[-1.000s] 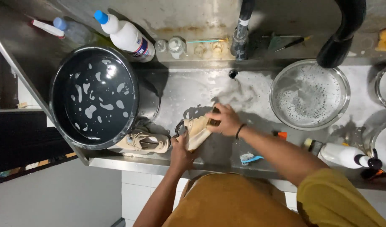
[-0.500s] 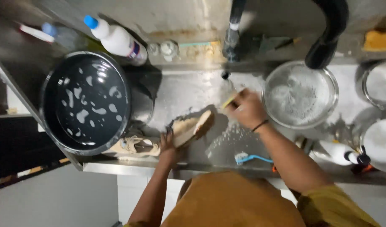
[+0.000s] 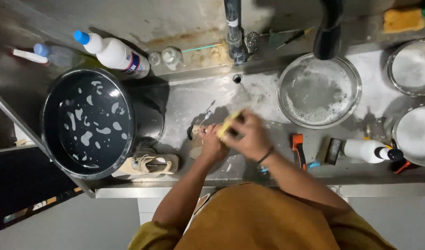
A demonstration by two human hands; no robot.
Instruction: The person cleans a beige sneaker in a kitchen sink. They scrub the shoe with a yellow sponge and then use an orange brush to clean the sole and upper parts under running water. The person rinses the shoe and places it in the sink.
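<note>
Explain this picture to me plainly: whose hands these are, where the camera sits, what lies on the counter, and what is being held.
The camera sits on a person's head, looking straight down at a wet steel sink counter. The left hand grips a beige shoe, mostly hidden beneath it. The right hand holds something yellow against the shoe; it is blurred, perhaps a brush. Left of them stands a dark bucket of foamy water, with a second shoe beside it. A white bottle lies behind, and a soapy glass bowl sits right.
</note>
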